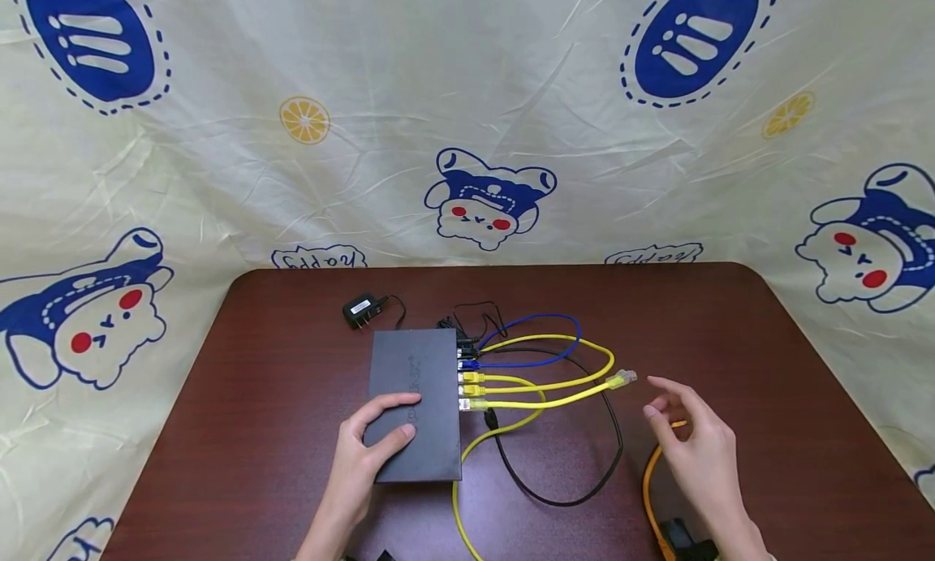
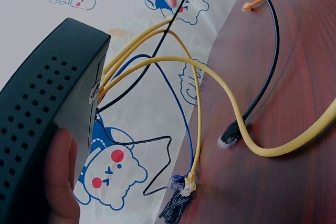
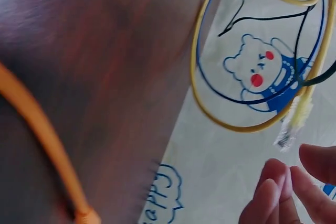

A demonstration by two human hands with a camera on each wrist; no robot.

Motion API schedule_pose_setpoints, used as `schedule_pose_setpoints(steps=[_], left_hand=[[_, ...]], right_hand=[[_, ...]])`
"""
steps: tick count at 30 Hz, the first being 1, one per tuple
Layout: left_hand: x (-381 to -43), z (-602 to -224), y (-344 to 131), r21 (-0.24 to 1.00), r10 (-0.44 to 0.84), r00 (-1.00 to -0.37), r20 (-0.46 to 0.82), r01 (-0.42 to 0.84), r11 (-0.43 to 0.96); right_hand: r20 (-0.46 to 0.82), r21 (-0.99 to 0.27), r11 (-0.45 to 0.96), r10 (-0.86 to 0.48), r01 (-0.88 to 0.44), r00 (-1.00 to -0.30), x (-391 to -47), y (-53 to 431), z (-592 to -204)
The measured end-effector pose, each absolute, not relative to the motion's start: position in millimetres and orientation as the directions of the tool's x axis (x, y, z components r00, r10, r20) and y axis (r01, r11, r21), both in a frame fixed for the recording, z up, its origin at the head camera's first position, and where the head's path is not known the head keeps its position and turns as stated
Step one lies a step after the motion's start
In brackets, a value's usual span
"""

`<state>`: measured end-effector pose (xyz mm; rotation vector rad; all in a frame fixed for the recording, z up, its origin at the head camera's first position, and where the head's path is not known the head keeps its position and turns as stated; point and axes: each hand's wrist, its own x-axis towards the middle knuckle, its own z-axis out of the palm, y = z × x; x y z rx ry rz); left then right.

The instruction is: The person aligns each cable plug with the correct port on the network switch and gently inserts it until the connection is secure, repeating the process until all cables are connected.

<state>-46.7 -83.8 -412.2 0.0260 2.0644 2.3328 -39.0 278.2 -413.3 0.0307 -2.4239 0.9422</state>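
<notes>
My left hand [image 1: 358,447] grips a dark grey network switch [image 1: 416,358] by its near left side, thumb and a finger lying on its top face; the other fingers are mostly hidden. Yellow, blue and black cables are plugged into its right side. One short yellow Ethernet cable [image 1: 540,403] sticks out to the right, its clear free plug [image 1: 622,379] in the air. Just right of that plug is my right hand [image 1: 697,451], fingers loosely bent and holding nothing. In the right wrist view the fingertips [image 3: 273,169] are a small gap away from the clear plug [image 3: 286,132].
A black power adapter [image 1: 363,310] lies behind the switch on the brown table [image 1: 292,463]. A black Ethernet cable [image 1: 562,502] loops in front, its plug [image 2: 229,136] near the switch. An orange cable [image 1: 650,496] runs beside my right hand. A patterned cloth [image 1: 365,196] hangs behind.
</notes>
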Motion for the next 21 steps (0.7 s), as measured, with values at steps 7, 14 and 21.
schedule_pose_setpoints(steps=[7,14,21], left_hand=[[-46.2,-412.5,-83.6,0.991,0.036,-0.999,-0.026,-0.031,-0.128],[-46.0,-412.4,-83.3,0.991,0.037,-0.999,-0.023,-0.027,-0.13],[-46.1,-412.4,-83.1,0.992,0.034,-0.999,-0.023,-0.027,-0.125]], right_hand=[[0.403,-0.593,0.797,0.166,-0.118,-0.9,-36.2,286.3,-425.0],[0.351,-0.581,0.81,0.159,-0.081,-0.923,-35.7,295.2,-437.4],[0.297,-0.568,0.821,0.142,-0.055,-0.944,-36.3,300.8,-446.1]])
